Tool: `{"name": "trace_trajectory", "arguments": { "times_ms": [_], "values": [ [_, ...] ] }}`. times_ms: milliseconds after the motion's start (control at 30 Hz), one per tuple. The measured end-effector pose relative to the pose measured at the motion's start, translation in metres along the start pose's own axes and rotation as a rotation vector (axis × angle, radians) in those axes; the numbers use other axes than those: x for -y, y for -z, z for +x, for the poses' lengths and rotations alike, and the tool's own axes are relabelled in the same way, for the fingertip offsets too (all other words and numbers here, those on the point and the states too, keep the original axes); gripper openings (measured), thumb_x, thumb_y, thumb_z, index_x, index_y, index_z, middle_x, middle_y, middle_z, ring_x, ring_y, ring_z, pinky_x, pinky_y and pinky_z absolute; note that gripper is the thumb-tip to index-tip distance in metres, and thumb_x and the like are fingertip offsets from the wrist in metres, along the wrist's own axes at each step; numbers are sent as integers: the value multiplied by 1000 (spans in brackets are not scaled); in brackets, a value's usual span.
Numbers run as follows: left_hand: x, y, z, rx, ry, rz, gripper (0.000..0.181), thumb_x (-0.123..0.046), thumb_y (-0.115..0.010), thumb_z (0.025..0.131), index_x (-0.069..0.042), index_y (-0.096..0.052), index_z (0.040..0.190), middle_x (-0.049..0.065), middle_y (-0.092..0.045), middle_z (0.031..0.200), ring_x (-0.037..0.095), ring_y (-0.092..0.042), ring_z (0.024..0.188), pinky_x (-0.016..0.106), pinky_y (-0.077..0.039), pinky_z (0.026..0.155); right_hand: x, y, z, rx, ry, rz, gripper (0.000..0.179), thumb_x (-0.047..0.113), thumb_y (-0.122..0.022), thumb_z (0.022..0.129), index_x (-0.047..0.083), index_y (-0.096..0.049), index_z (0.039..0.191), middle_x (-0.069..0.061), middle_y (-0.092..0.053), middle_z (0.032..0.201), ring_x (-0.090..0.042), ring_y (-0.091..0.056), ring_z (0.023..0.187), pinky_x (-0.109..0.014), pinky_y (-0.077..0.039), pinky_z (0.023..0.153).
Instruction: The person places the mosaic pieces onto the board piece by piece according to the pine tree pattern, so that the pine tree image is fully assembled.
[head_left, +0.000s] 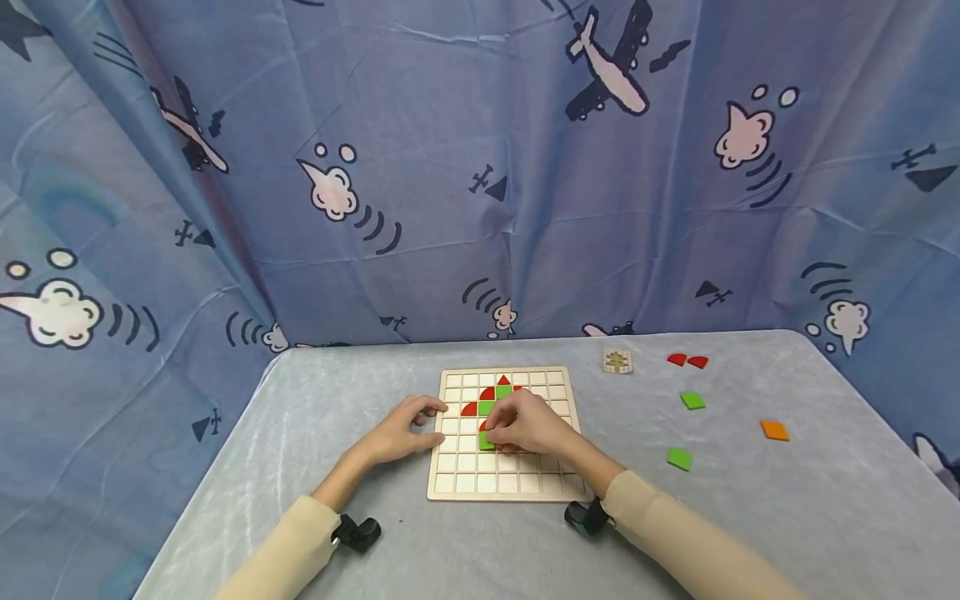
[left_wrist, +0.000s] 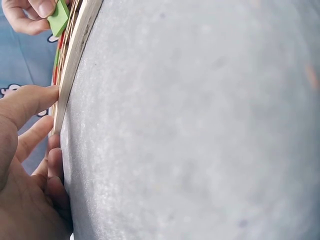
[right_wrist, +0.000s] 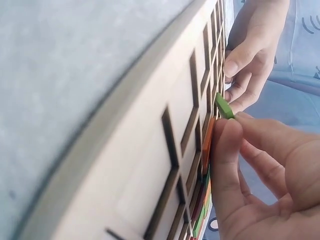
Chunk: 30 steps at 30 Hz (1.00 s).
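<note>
A wooden grid board [head_left: 455, 483] lies flat on the table. My right hand [head_left: 528, 423] is over its middle, pinching a green square tile [head_left: 487, 441] between thumb and fingertips. In the right wrist view that tile [right_wrist: 224, 106] is tilted against the grid, just beside an orange piece [right_wrist: 207, 145]. At the board's left edge, my left hand [head_left: 405, 433] touches the rim with thumb and fingers spread. Farther up the board sit a red triangle [head_left: 504, 380], red quarter-circles [head_left: 469, 409] and green squares [head_left: 504, 392]. My right hand hides some cells and pieces.
Right of the board lie loose green squares [head_left: 693, 401], an orange square [head_left: 775, 430] and two red quarter-circles [head_left: 697, 362]. A small patterned card [head_left: 618, 361] is near the table's back edge. Behind hangs a blue curtain [head_left: 450, 208] with airplane prints.
</note>
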<state>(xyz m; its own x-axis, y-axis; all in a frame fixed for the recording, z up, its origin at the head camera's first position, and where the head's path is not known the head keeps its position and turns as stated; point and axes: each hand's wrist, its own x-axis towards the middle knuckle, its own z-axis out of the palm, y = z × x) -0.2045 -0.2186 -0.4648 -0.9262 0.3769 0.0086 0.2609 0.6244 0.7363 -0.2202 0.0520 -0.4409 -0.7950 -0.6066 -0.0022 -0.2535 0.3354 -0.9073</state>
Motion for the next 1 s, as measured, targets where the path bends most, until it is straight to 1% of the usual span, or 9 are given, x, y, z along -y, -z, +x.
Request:
{"name": "trace_trajectory", "arguments": {
  "times_ms": [233, 467, 767, 900, 1000],
  "values": [
    [0, 0, 0, 0, 2, -4, 43, -14, -77, 92, -9, -62, 132, 8, -54, 119, 24, -50, 102, 45, -42, 90, 2, 0, 2, 4, 2, -32, 5, -5, -75, 86, -1, -73, 86, -9, -68, 69, -29, -67, 59, -35, -55, 57],
    [1, 0, 0, -2, -2, -4, 43, -14, -77, 92, -9, -62, 132, 8, -54, 119, 24, -50, 102, 45, -42, 90, 5, -1, 3, 3, 16, -70, 3, -3, -76, 86, -2, -73, 85, -7, -68, 68, -22, -64, 56, -31, -53, 56],
    [0, 0, 0, 1, 5, -10, 42, -14, -77, 92, -9, -62, 132, 8, -54, 118, 24, -50, 102, 45, -42, 90, 4, 1, 2, -13, 5, -113, 4, -1, -78, 86, 1, -74, 86, -5, -67, 69, -21, -63, 57, -30, -51, 57],
    [0, 0, 0, 1, 1, -8, 43, -14, -77, 92, -9, -62, 132, 8, -54, 119, 24, -50, 102, 46, -42, 90, 2, 5, 2, -9, 17, -123, 4, -1, -78, 86, 1, -74, 86, -4, -67, 69, -19, -62, 57, -30, -51, 58],
    [-1, 0, -1, 0, -4, -5, 43, -13, -77, 93, -8, -62, 132, 8, -54, 119, 24, -50, 102, 46, -42, 90, 0, 7, 1, 9, 24, -107, 4, -2, -76, 86, 0, -73, 85, -6, -67, 69, -19, -62, 57, -31, -51, 57]
  ]
}}
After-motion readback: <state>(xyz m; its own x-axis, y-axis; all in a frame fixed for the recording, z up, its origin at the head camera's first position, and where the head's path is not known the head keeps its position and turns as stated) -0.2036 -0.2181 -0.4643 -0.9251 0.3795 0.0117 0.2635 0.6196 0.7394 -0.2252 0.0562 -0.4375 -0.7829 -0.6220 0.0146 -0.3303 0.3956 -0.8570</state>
